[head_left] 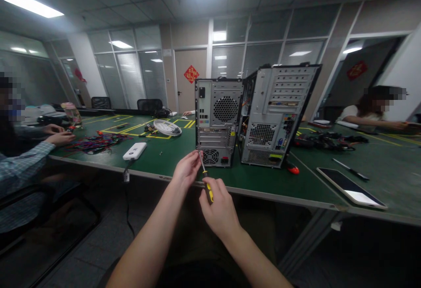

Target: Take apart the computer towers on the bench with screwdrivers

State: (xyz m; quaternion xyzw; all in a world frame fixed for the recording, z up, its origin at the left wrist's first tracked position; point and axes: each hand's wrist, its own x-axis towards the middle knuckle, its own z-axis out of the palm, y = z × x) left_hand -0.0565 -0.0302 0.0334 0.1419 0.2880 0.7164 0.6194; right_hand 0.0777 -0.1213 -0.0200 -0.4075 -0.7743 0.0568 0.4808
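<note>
Two computer cases stand upright side by side, backs facing me: a smaller one and a taller one on its right. My right hand is wrapped round the yellow and black handle of a screwdriver, whose shaft points up to the lower left corner of the smaller case. At that corner my left hand has its fingertips pinched together by the screwdriver tip. Whatever the fingertips hold, if anything, is too small to make out.
On the green table lie a white power bank with a cable, tangled wires, a white round grille, a red-tipped tool, black cables, a pen and a tablet. People sit left and right.
</note>
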